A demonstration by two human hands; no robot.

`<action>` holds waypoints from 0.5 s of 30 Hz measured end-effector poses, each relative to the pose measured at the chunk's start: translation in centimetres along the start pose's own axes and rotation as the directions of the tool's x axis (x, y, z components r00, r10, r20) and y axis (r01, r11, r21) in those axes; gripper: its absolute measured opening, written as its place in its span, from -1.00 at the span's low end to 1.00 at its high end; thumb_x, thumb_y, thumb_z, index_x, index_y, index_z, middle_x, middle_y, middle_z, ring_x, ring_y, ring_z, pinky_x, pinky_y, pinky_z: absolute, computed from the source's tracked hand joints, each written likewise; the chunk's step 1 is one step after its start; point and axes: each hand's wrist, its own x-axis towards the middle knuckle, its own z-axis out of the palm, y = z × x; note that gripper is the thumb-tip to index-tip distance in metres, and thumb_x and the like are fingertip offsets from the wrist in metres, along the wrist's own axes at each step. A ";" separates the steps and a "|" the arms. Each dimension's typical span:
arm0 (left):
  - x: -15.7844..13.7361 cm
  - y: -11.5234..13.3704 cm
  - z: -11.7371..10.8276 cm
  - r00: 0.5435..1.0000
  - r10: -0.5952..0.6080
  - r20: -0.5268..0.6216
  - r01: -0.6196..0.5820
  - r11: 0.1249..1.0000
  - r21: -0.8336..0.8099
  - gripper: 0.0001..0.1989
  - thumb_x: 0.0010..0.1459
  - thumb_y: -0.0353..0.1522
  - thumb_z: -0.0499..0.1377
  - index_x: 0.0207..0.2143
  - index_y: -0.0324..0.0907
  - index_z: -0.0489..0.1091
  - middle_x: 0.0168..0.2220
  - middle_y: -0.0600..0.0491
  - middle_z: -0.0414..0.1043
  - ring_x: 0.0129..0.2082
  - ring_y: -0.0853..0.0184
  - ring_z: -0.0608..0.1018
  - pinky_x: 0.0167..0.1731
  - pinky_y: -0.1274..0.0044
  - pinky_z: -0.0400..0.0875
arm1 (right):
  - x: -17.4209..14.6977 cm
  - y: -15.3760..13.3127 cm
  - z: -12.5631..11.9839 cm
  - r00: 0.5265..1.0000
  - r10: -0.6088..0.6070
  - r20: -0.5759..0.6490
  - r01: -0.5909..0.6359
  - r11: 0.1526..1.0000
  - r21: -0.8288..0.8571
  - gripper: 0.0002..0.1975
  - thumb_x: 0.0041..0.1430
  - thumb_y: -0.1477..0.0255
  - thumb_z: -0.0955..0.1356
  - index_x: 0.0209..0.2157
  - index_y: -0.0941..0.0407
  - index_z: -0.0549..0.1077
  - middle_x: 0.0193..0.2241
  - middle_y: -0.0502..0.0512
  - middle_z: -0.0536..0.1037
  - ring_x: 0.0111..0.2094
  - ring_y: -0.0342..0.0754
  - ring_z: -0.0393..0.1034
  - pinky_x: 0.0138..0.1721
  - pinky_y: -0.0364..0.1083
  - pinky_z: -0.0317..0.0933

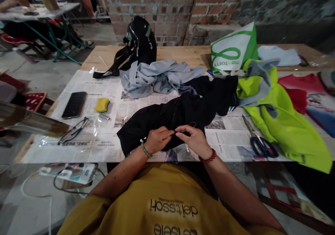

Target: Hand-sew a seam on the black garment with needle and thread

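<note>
A black garment [159,116], apparently trousers with white stripes near its far right end, lies bunched across the table in front of me. My left hand [159,139] is closed on its near edge, thumb and index finger pinched. Almost touching those fingertips, my right hand [193,137] is also pinched shut; what sits between its fingers is too small to make out. A thin loop, perhaps thread, shows just above the right hand. Dark-handled scissors [261,144] lie open to the right.
Newspaper under clear plastic covers the table. At left are a black phone [74,104], a yellow sponge [102,104], glasses [74,130] and a brownish cylinder [31,121]. Behind lie grey cloth [162,76], a black bag [142,39] and a green-white bag [232,51]; neon-yellow clothing [285,123] lies right.
</note>
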 end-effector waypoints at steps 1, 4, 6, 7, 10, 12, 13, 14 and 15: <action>0.0 0.0 0.0 1.000 -0.004 -0.001 0.004 1.000 0.003 -0.78 0.18 -0.42 0.06 -0.20 -0.20 0.49 -0.39 0.02 0.47 -0.43 0.46 0.51 -0.41 0.66 0.44 | 0.0 -0.1 0.1 1.000 0.016 -0.004 -0.016 1.000 0.022 -0.86 0.00 0.37 0.37 -0.38 0.11 0.52 -0.42 0.02 0.56 -0.37 -0.12 0.44 -0.26 -0.10 0.31; -0.1 0.0 0.0 1.000 -0.013 -0.002 0.013 1.000 0.007 -0.78 0.19 -0.41 0.05 -0.22 -0.18 0.49 -0.38 0.02 0.47 -0.43 0.46 0.51 -0.42 0.66 0.44 | 0.0 -0.2 0.4 1.000 0.021 -0.015 -0.020 0.999 0.036 -0.87 0.02 0.36 0.37 -0.41 0.11 0.53 -0.44 0.01 0.57 -0.38 -0.11 0.44 -0.26 -0.10 0.31; 0.0 0.0 0.0 1.000 -0.014 -0.005 0.014 1.000 -0.001 -0.78 0.19 -0.41 0.05 -0.24 -0.19 0.49 -0.38 0.02 0.47 -0.43 0.46 0.51 -0.42 0.66 0.43 | 0.1 -0.1 0.6 0.999 -0.019 -0.026 0.019 1.000 0.019 -0.86 0.05 0.35 0.36 -0.40 0.10 0.54 -0.43 0.02 0.56 -0.37 -0.11 0.44 -0.25 -0.10 0.30; 0.0 0.0 0.0 1.000 -0.014 -0.006 0.014 1.000 -0.008 -0.78 0.19 -0.41 0.05 -0.24 -0.19 0.49 -0.39 0.02 0.47 -0.43 0.46 0.51 -0.42 0.66 0.43 | 0.1 0.1 0.7 0.998 -0.052 -0.028 0.052 0.999 -0.003 -0.86 0.07 0.35 0.35 -0.39 0.09 0.54 -0.41 0.03 0.56 -0.36 -0.10 0.44 -0.25 -0.10 0.30; 0.0 0.0 -0.1 1.000 -0.011 -0.008 0.010 1.000 -0.023 -0.79 0.18 -0.42 0.06 -0.25 -0.19 0.49 -0.40 0.03 0.47 -0.44 0.46 0.50 -0.43 0.65 0.43 | 0.0 0.5 0.9 0.988 -0.153 -0.026 0.149 0.982 -0.116 -0.85 0.13 0.36 0.32 -0.36 0.06 0.54 -0.38 0.04 0.56 -0.31 -0.09 0.43 -0.19 -0.08 0.26; 0.1 0.0 -0.1 1.000 -0.026 -0.013 0.026 0.999 -0.019 -0.81 0.17 -0.42 0.07 -0.26 -0.19 0.49 -0.42 0.03 0.47 -0.45 0.46 0.50 -0.43 0.64 0.42 | 0.0 0.7 0.9 0.984 -0.176 -0.027 0.168 0.969 -0.178 -0.86 0.15 0.37 0.32 -0.35 0.05 0.53 -0.38 0.03 0.56 -0.31 -0.08 0.42 -0.16 -0.06 0.23; 0.2 0.0 -0.1 0.999 -0.042 -0.016 0.042 0.999 -0.013 -0.82 0.17 -0.41 0.08 -0.28 -0.20 0.49 -0.43 0.03 0.47 -0.46 0.45 0.49 -0.43 0.63 0.42 | -0.1 0.7 0.8 0.985 -0.170 -0.036 0.160 0.968 -0.195 -0.86 0.15 0.37 0.31 -0.35 0.05 0.52 -0.39 0.03 0.57 -0.32 -0.08 0.42 -0.16 -0.05 0.23; 0.2 0.0 0.0 0.998 -0.063 -0.019 0.063 0.998 -0.007 -0.83 0.16 -0.40 0.10 -0.29 -0.20 0.49 -0.45 0.03 0.46 -0.47 0.45 0.49 -0.43 0.63 0.41 | -0.1 0.7 0.8 0.987 -0.156 -0.050 0.143 0.969 -0.199 -0.86 0.16 0.36 0.31 -0.35 0.05 0.51 -0.39 0.03 0.57 -0.32 -0.07 0.42 -0.17 -0.05 0.23; 0.2 0.1 0.0 0.996 -0.084 -0.018 0.084 0.996 -0.004 -0.84 0.16 -0.39 0.11 -0.31 -0.21 0.49 -0.46 0.03 0.45 -0.47 0.44 0.48 -0.43 0.62 0.41 | -0.1 0.7 0.7 0.988 -0.136 -0.066 0.122 0.974 -0.189 -0.85 0.17 0.36 0.30 -0.35 0.06 0.50 -0.40 0.03 0.57 -0.33 -0.07 0.41 -0.18 -0.06 0.23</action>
